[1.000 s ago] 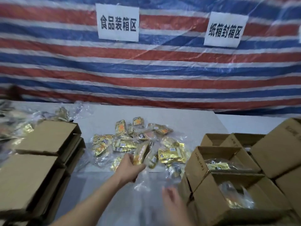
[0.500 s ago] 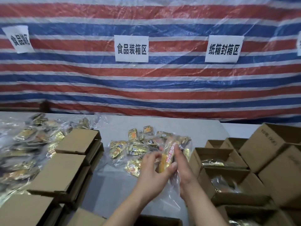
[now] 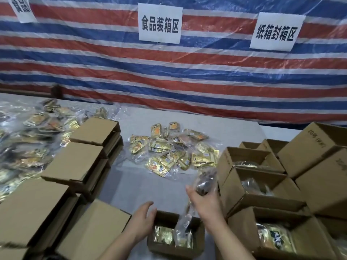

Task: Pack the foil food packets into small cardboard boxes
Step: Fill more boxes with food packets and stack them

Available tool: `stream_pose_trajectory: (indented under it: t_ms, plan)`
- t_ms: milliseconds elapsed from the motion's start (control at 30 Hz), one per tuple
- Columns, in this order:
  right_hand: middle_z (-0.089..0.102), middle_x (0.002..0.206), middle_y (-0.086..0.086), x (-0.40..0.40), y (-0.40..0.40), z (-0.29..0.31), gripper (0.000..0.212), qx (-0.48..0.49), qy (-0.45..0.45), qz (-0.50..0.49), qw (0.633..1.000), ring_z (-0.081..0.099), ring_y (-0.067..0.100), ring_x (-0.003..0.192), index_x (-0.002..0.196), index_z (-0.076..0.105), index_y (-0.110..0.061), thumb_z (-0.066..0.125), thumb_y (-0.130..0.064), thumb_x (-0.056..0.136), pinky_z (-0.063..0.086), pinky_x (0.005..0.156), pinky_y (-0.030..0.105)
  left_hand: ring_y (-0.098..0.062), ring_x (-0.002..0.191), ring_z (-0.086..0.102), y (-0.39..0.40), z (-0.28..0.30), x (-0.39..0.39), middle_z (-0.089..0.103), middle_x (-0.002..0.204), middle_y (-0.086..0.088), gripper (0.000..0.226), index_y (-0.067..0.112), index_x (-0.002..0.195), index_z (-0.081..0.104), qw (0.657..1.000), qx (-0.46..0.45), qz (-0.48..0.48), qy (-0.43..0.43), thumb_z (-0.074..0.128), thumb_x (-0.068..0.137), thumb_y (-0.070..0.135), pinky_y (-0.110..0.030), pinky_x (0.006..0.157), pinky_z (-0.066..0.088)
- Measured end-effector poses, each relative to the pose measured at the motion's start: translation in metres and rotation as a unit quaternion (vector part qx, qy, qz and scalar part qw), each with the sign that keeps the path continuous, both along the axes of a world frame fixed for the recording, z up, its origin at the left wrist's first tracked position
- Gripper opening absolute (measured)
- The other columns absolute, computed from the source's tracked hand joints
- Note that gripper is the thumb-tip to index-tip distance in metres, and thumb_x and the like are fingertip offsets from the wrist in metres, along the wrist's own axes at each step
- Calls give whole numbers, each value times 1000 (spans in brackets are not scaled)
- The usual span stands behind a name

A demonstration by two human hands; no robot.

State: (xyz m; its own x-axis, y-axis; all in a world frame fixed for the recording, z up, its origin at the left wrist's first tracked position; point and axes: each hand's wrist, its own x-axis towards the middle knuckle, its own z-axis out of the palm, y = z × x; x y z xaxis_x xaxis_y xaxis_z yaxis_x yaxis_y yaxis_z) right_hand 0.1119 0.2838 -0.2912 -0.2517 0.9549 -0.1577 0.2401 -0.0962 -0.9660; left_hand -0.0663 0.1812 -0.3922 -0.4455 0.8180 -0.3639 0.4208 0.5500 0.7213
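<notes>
A heap of gold foil packets [image 3: 173,150] in clear bags lies at the middle of the table. Near me stands a small open cardboard box [image 3: 176,249] with gold packets inside it. My left hand [image 3: 143,221] rests with straight fingers on the box's left rim. My right hand [image 3: 204,202] grips a dark packet in a clear bag [image 3: 203,182] above the box's right side; the bag's tail hangs down into the box.
Flat closed boxes [image 3: 82,162] are stacked at the left, with more bagged packets [image 3: 28,139] beyond them. Several open boxes [image 3: 257,186] with packets stand at the right. A striped tarp with paper signs [image 3: 159,23] hangs behind the table.
Both hands drew back from the heap toward me. The right hand now holds a bagged packet over the near box, and the left hand has let go and come to the box's rim.
</notes>
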Motion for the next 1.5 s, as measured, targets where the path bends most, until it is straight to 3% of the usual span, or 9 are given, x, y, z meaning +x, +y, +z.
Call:
stream_pose_trajectory:
  t_ms: [167,333,533,833,1000,1167,1333,1433,1500]
  plan:
    - [60,111,-21,-3,-38,-54,57,49,-122,105,986,59,-8,103,111,42,-53,82,-38,73,49,87,17,-12,127,52,-19,-33,6,60,128,4,30,22,125,59,996,40,-6,-76,38,105,28,-16,106,33]
    - [50,124,-21,-4,-41,-73,67,142,-262,329,896,50,-2,115,129,45,-39,67,-55,68,36,98,13,-10,132,45,-14,-36,10,50,140,7,39,18,139,50,998,53,-4,-28,34,106,31,-22,115,27]
    - [54,138,-26,3,-27,-93,73,91,-333,407,846,50,-9,124,142,44,-42,61,-63,74,38,105,13,-8,131,47,-18,-45,13,52,142,3,40,23,141,49,998,55,-23,0,35,105,33,-14,108,28]
    - [61,130,10,-30,-18,-121,54,55,-504,474,720,58,31,120,128,53,-18,66,-49,85,46,99,36,-11,122,54,-16,-53,19,58,134,2,38,25,134,51,998,51,-19,-10,31,105,37,-28,104,40]
    - [66,125,0,-27,-14,-118,57,-45,-460,458,759,61,21,115,126,59,-20,73,-49,79,48,94,27,-14,113,58,-14,-48,20,61,125,3,36,28,132,49,998,42,-35,11,28,104,38,-30,95,46]
    - [65,93,-4,-21,-4,-106,26,-67,-482,428,762,64,20,97,83,65,-25,59,-50,89,41,76,24,-14,98,61,-16,-46,22,64,110,2,31,29,120,51,998,55,-39,6,26,104,39,-37,88,50]
    - [38,157,7,-24,-25,-115,64,-171,-491,411,749,37,23,142,149,42,-19,23,-56,100,29,113,32,-14,109,58,-18,-48,27,61,121,2,34,29,129,48,998,47,-30,18,27,104,38,-31,94,45]
    - [24,164,-1,-23,-35,-124,63,-147,-472,399,772,25,17,149,156,29,-29,25,-51,97,18,121,36,-14,117,55,-18,-45,27,58,128,3,37,29,136,44,999,34,-30,23,27,105,38,-29,98,42]
    - [43,154,5,-21,-36,-122,57,-141,-459,390,786,39,20,142,146,48,-22,28,-44,97,29,114,32,-15,113,57,-18,-41,27,59,125,2,37,28,134,45,998,33,-34,29,26,105,38,-31,95,44]
